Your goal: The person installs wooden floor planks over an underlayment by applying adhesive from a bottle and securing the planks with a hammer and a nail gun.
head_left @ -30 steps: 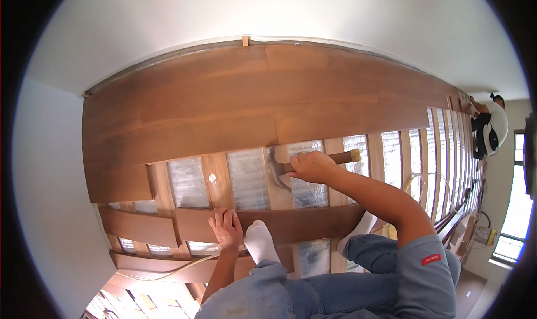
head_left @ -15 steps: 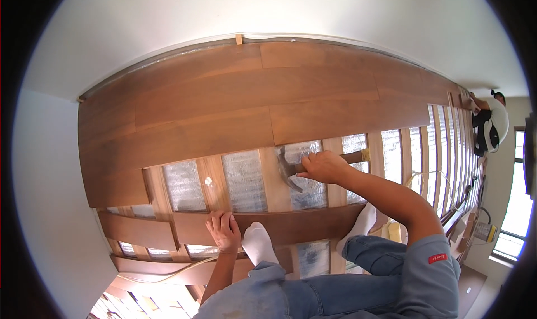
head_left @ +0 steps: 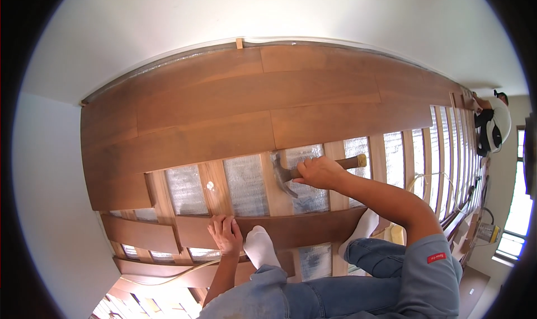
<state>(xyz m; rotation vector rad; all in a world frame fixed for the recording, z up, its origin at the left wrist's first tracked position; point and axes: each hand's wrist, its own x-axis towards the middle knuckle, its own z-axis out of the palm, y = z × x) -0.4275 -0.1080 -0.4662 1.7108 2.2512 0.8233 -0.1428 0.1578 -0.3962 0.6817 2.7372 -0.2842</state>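
Note:
My right hand [head_left: 314,171] grips the wooden handle of a claw hammer [head_left: 354,162] close to its metal head, held over pale battens and silver foil underlay [head_left: 247,184] just below the laid brown floorboards [head_left: 207,117]. The head is at the edge of those boards; whether it touches them I cannot tell. My left hand [head_left: 225,234] has its bent fingers over the upper edge of a loose long brown plank [head_left: 299,228], holding it. My socked feet [head_left: 259,244] rest at that plank, one beside my left hand, the other toward its right end.
A co-worker [head_left: 492,123] crouches at the far right by the boards. A pale cable [head_left: 162,281] runs over a lower plank, and a shorter loose plank [head_left: 137,234] lies left. White walls [head_left: 50,179] bound the floor, with cords, a yellow-labelled container [head_left: 488,233] and a window [head_left: 512,224] at right.
My right hand and the hammer have moved a little to the right since a second ago, dipping slightly most recently. My left hand stays on the plank.

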